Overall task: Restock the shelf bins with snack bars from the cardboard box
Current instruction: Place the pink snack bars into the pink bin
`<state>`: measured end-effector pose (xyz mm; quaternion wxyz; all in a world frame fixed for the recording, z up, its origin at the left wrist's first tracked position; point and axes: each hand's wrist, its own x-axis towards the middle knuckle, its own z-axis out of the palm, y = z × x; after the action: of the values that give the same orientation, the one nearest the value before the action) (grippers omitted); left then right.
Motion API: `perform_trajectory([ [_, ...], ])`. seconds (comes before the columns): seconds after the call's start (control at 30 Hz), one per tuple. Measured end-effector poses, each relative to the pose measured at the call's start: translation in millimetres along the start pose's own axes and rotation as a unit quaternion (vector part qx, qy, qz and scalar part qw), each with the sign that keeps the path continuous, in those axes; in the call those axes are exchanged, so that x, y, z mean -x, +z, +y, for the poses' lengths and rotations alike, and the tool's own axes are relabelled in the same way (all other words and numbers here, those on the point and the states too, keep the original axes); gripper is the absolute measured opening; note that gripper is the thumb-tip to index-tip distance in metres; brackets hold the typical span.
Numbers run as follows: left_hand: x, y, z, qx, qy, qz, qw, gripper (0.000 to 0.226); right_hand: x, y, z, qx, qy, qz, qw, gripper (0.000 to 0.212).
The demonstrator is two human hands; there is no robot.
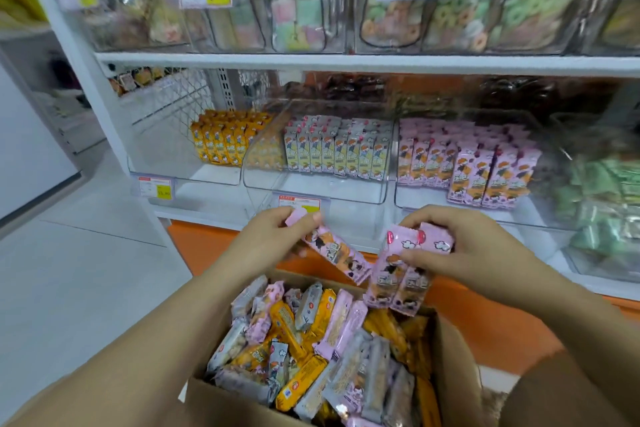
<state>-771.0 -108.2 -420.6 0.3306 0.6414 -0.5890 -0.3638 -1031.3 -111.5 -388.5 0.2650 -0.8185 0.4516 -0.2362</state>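
From the head camera, looking down: both hands are up over the cardboard box (pixel 453 367), which sits near, below the shelf. The left hand (pixel 273 236) has its fingers (pixel 313 218) pinching the top end of a single pink bar (pixel 334 251), which hangs tilted down toward the right. The right hand (pixel 460 246) has its fingers (pixel 414 256) closed around a small bunch of pink bars (pixel 401 274), two or three, held upright by their upper ends just above the box's far edge.

Up on the shelf, three clear bins show the score. The left bin (pixel 183 173) holds yellow bars (pixel 221 142) only at the back, with bare floor in front. The middle bin (pixel 311 191) has grey-green bars (pixel 332 152) in far rows, and the near half is bare. The right bin (pixel 433 199) is furthest along, with pink bars in the bin (pixel 485 166) standing well forward.

And the box? Loaded still: pink, yellow and grey loose bars (pixel 311 340) jumbled to the brim. My read: well short of done, with plenty left to sort. These pink ones look bound for the right bin.
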Motion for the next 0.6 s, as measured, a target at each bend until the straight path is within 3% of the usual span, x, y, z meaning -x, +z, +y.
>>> perform_trajectory([
  [0.2,-7,16,56,-0.015,0.089,-0.012,0.996,0.035,12,-41,-3,0.04,0.003,0.017,0.999,0.025],
  [0.37,-24,33,106,-0.07,0.207,0.058,0.974,0.023,1,-77,0,0.085,-0.013,0.102,0.991,0.021],
  [0.5,-52,53,131,-0.142,0.239,0.055,0.959,0.025,-25,-90,22,0.117,-0.019,0.149,0.982,0.022],
  [0.6,-85,67,143,-0.24,0.234,0.038,0.941,0.039,-51,-88,48,0.143,-0.016,0.146,0.979,0.026],
])
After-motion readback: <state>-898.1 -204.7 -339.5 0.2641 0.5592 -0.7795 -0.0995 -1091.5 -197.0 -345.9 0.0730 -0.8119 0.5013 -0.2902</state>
